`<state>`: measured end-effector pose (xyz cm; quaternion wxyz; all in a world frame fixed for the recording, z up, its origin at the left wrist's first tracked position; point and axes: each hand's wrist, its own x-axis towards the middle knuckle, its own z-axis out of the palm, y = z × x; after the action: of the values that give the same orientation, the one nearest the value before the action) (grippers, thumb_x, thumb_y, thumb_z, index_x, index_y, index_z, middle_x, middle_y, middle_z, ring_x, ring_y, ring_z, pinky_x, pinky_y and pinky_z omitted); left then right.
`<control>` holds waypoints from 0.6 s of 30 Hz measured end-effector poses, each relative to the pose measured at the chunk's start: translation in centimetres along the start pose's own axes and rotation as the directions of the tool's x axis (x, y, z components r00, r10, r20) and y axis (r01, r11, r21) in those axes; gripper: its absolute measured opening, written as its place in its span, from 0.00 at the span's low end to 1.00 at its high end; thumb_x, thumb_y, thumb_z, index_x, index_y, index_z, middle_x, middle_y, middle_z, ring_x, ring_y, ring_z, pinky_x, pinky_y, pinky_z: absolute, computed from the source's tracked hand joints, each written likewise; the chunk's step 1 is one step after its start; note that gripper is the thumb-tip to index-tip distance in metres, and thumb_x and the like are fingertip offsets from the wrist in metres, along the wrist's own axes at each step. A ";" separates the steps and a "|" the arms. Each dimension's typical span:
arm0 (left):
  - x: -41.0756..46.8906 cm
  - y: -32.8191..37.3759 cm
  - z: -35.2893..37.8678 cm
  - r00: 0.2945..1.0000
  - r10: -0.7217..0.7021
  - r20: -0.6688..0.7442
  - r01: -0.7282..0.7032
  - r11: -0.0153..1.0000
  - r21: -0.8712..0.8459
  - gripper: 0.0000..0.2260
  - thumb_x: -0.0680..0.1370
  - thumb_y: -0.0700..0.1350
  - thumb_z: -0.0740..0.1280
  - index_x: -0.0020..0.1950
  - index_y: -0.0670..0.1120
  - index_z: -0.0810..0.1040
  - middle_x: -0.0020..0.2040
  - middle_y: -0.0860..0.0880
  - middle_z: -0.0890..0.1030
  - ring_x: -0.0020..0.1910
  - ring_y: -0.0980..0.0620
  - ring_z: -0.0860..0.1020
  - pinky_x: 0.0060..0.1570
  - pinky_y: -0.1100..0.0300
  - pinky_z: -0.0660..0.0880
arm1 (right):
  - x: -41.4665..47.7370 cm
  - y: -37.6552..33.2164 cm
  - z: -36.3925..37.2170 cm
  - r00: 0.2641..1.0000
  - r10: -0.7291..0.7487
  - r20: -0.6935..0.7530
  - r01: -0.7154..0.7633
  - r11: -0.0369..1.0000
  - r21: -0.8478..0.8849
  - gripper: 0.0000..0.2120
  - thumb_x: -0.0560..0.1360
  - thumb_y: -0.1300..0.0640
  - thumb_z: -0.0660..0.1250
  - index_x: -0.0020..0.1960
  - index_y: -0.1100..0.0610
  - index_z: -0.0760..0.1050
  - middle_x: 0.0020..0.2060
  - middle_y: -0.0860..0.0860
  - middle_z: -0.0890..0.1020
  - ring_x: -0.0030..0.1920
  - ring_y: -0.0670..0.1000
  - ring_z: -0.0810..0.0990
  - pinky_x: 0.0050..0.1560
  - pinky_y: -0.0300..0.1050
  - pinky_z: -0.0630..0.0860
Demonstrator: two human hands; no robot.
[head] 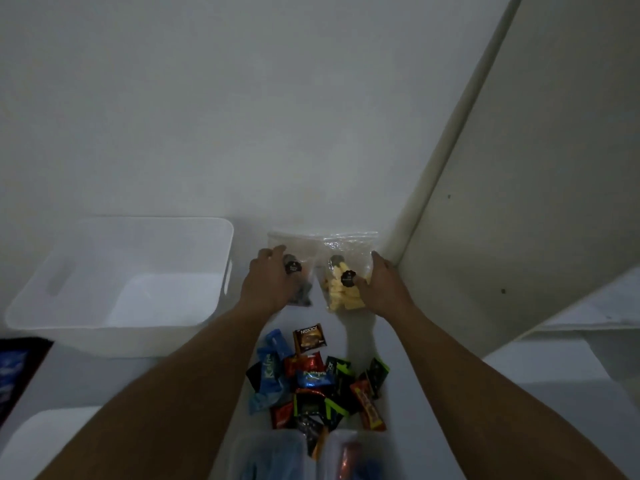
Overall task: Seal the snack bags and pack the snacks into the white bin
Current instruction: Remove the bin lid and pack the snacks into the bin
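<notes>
- Head view, centre of the frame: the left hand curls its fingers round the dark-snack bag. The right hand grips the yellow-snack bag by its side, thumb on the front.
- Whether the bag tops are closed cannot be told.
- The white bin sits at left, and the wrapped snacks are piled at lower centre.
- Best done one bag at a time: steady it, then pinch along the whole top strip.

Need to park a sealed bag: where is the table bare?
Bare tabletop lies between the yellow-snack bag and the wrapper pile; the floor of the white bin looks bare too. Crowded: the pile, and around the dark-snack bag.
</notes>
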<state>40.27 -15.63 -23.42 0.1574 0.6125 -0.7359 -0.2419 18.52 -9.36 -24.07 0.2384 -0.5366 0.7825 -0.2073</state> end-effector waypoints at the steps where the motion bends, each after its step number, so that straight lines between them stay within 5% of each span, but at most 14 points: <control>1: 0.9 -0.2 0.5 0.999 -0.013 -0.038 0.013 1.000 -0.005 0.28 0.77 0.51 0.68 0.75 0.48 0.63 0.71 0.41 0.67 0.67 0.39 0.69 0.62 0.45 0.72 | 1.1 0.1 0.3 1.000 0.008 -0.027 -0.007 0.999 0.042 0.35 0.80 0.50 0.64 0.79 0.59 0.52 0.75 0.59 0.63 0.74 0.59 0.64 0.69 0.52 0.66; 8: 5.5 -1.2 3.9 0.946 -0.256 -0.197 0.178 0.923 -0.342 0.32 0.75 0.49 0.71 0.73 0.46 0.59 0.67 0.40 0.70 0.63 0.40 0.73 0.58 0.50 0.72 | 5.9 1.1 2.8 0.972 0.137 -0.192 -0.069 0.943 0.324 0.31 0.78 0.55 0.67 0.76 0.55 0.56 0.66 0.60 0.72 0.65 0.60 0.74 0.60 0.48 0.71; 14: 6.2 -1.8 5.8 0.882 -0.438 -0.176 0.294 0.801 -0.522 0.35 0.73 0.47 0.74 0.73 0.50 0.57 0.57 0.46 0.79 0.53 0.46 0.78 0.52 0.51 0.76 | 6.9 2.4 3.9 0.929 0.276 -0.248 -0.136 0.875 0.464 0.26 0.76 0.64 0.68 0.69 0.54 0.61 0.41 0.49 0.76 0.44 0.52 0.77 0.48 0.46 0.74; 18: 6.0 -1.7 5.4 0.896 -0.420 -0.145 0.275 0.780 -0.562 0.20 0.76 0.40 0.69 0.66 0.47 0.69 0.43 0.50 0.77 0.44 0.49 0.76 0.43 0.57 0.75 | 6.9 3.4 4.3 0.915 0.341 -0.213 -0.175 0.814 0.554 0.17 0.72 0.65 0.70 0.59 0.54 0.74 0.39 0.49 0.78 0.43 0.51 0.78 0.45 0.39 0.71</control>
<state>37.58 -20.83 -29.23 0.3675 0.6979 -0.4861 -0.3762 16.43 -14.96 -30.54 0.2786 -0.3003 0.7893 -0.4574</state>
